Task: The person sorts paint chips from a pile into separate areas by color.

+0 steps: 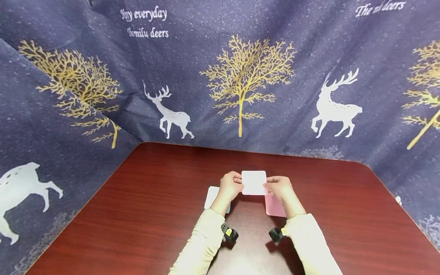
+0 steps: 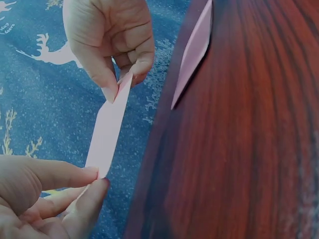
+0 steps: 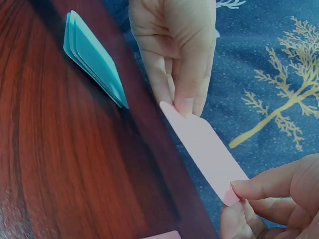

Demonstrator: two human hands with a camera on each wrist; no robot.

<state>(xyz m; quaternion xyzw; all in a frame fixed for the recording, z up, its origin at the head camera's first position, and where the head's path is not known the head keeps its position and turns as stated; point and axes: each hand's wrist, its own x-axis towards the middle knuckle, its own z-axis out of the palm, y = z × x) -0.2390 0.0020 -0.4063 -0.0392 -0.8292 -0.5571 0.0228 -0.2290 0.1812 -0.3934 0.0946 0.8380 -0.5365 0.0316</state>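
Observation:
Both hands hold one pale pink card (image 1: 254, 183) with rounded corners, raised over the table. My left hand (image 1: 231, 186) pinches its left edge between thumb and fingers. On the opposite edge, my right hand (image 1: 280, 188) has the same thumb-and-finger pinch. Below the left wrist lies a small stack of light blue cards (image 3: 94, 59), partly hidden by the forearm in the head view. A pink card (image 1: 275, 206) lies on the table under the right hand, which covers part of it.
The reddish-brown wooden table (image 1: 154, 198) has a glossy bright patch near its front. A dark blue cloth (image 1: 199, 76) printed with white deer and yellow trees hangs along the back and sides. A black wrist camera (image 1: 231, 235) sits at each cuff.

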